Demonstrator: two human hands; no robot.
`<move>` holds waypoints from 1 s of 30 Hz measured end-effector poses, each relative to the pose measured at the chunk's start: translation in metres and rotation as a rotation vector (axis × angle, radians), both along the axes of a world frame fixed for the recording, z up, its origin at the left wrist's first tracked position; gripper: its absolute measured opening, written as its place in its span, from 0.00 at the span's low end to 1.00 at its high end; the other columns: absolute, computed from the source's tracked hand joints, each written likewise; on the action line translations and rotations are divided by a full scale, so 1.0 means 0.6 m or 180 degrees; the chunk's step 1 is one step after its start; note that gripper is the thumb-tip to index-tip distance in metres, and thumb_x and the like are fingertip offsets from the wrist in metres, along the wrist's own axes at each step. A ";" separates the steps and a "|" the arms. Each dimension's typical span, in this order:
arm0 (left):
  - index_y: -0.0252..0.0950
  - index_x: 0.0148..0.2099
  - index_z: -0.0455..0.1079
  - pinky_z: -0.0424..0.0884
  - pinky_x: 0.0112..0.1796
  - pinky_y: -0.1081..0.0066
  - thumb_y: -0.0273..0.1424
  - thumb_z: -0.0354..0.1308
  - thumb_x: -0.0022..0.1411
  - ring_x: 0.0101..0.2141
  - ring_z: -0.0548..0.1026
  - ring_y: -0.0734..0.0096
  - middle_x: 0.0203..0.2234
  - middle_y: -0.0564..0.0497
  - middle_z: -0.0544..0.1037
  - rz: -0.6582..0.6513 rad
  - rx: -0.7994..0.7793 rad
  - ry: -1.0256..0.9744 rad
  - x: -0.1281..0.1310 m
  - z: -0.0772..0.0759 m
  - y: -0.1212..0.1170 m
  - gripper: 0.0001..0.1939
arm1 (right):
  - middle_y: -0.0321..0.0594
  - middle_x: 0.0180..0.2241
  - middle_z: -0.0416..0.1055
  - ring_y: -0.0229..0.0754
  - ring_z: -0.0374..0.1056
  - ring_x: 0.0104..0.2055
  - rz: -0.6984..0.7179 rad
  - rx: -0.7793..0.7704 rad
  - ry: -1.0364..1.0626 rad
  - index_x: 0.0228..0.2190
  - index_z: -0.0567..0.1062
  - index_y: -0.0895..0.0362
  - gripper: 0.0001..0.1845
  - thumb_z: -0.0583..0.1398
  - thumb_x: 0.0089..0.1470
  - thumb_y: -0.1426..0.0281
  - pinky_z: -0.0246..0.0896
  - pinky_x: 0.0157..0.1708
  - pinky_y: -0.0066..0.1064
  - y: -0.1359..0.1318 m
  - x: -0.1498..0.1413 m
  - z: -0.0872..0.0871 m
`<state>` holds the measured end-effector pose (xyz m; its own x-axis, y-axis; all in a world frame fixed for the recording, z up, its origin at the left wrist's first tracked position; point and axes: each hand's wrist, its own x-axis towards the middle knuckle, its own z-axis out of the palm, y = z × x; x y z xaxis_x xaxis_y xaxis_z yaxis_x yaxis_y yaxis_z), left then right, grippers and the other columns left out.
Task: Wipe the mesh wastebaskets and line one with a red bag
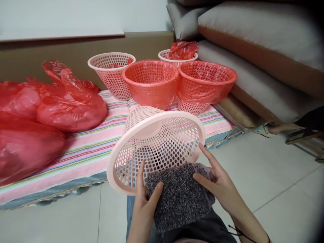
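Note:
A dark grey, fuzzy folded cloth [179, 197] is held between my two hands, in front of my lap. My left hand [148, 197] grips its left edge, thumb on top and index finger stretched upward. At the cloth's upper right corner, my right hand [215, 182] presses with the thumb, while its index finger reaches to the rim of a pale pink perforated basket [112, 175]. That basket lies tilted on its side, its mouth facing me, just beyond the cloth. A bit of purplish fabric shows at the cloth's right edge.
Behind stand two baskets lined with red plastic bags [152, 91] [202, 91] and two pink baskets [111, 79] [162, 55] holding red plastic. Full red bags [71, 108] sit left on the striped bed cover [101, 145]. Large cushions [263, 37] are stacked at right.

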<state>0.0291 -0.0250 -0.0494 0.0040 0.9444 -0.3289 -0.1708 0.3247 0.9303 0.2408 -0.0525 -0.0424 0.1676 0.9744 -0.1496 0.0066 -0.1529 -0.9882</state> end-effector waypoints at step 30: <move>0.43 0.52 0.71 0.70 0.50 0.64 0.47 0.66 0.55 0.53 0.73 0.55 0.49 0.48 0.78 0.0386 -0.0215 -0.0386 0.018 0.001 0.058 0.25 | 0.45 0.45 0.79 0.53 0.75 0.49 0.0180 -0.1142 0.2647 0.40 0.80 0.53 0.21 0.71 0.43 0.60 0.67 0.55 0.46 0.007 -0.042 -0.047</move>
<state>0.0396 0.0099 -0.0487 -0.0652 0.9162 -0.3955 -0.3221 0.3558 0.8773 0.2156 -0.0483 -0.0706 -0.1768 0.8494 -0.4972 -0.6709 -0.4737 -0.5705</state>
